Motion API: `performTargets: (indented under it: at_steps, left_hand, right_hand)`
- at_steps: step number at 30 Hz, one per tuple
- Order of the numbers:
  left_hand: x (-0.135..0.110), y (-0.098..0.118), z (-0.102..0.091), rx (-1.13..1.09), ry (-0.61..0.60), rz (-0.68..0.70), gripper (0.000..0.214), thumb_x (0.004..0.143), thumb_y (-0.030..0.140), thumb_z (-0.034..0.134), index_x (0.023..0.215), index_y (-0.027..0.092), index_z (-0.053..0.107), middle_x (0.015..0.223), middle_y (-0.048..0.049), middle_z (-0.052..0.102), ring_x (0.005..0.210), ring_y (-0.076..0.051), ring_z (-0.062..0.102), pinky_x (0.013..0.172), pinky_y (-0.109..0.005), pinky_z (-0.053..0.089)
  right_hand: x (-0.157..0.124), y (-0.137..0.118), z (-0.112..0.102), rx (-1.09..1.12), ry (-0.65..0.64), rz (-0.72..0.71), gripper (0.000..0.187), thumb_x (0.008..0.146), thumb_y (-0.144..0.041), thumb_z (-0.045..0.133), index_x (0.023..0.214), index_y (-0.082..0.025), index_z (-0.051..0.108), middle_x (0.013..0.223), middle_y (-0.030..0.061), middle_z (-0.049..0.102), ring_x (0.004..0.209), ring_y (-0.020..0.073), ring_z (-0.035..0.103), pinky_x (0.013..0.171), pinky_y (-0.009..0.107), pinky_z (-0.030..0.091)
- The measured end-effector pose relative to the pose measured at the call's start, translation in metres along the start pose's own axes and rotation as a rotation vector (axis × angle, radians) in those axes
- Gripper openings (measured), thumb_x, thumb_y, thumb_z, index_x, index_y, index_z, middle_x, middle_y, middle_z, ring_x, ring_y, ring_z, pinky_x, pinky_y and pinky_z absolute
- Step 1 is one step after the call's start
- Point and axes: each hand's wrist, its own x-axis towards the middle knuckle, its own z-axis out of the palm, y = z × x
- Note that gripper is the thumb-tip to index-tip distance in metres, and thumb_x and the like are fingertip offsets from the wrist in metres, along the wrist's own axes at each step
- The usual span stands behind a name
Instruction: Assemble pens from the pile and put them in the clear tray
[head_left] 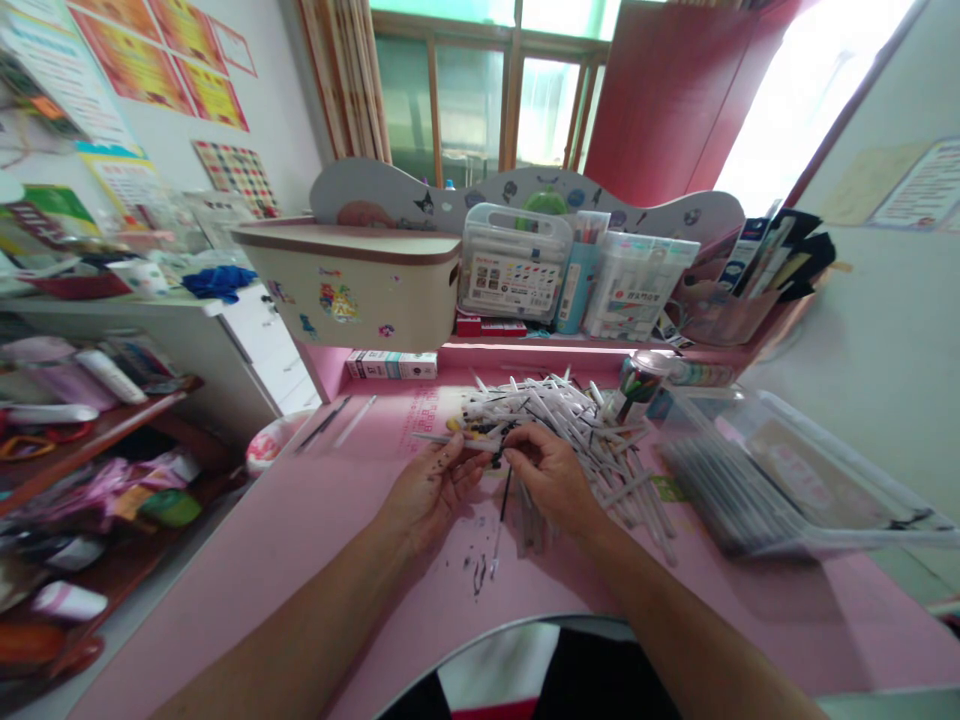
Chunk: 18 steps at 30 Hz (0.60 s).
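Observation:
Over the pink desk, my left hand (431, 490) is closed round a slim white pen (429, 437), its pointed end sticking out to the left. Dark specks mark the thumb. My right hand (551, 478) pinches at the pen's other end, where small black parts show; what exactly these fingers grip is hidden. Below the fingertips a thin dark stick (504, 500) slants down toward black ink smudges (480, 575) on the desk. Just beyond both hands spreads a heap of white pen barrels (562, 410), some of them reaching to the right forearm.
To the right stands a clear plastic box (795, 470) with rows of grey pens inside. A see-through cup of pens (641, 385) is behind the heap. The shelf above carries a cream bin (352, 290) and marker cases (514, 265). Two thin sticks (326, 420) lie at left.

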Motion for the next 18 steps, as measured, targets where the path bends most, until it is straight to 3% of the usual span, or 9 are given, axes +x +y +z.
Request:
performTargets:
  at_steps: [13, 18]
  left_hand:
    - [-0.0054, -0.0006, 0.0041, 0.049, -0.041, 0.031, 0.015, 0.094, 0.003, 0.053, 0.093, 0.009, 0.066, 0.084, -0.0109, 0.078, 0.068, -0.016, 0.076, 0.059, -0.021, 0.062]
    - [-0.0077, 0.0011, 0.0059, 0.083, -0.049, 0.055, 0.016, 0.093, 0.002, 0.053, 0.093, 0.01, 0.066, 0.085, -0.0099, 0.079, 0.07, -0.015, 0.076, 0.062, -0.021, 0.063]
  right_hand:
    - [-0.0034, 0.0036, 0.0013, 0.118, -0.012, 0.068, 0.011, 0.085, -0.024, 0.06, 0.092, -0.02, 0.068, 0.084, 0.0013, 0.068, 0.078, 0.0165, 0.064, 0.074, 0.029, 0.05]
    - [-0.0038, 0.0033, -0.0001, 0.023, 0.011, 0.029, 0.011, 0.083, -0.022, 0.061, 0.091, -0.02, 0.068, 0.087, 0.0024, 0.069, 0.081, 0.0176, 0.063, 0.076, 0.03, 0.048]
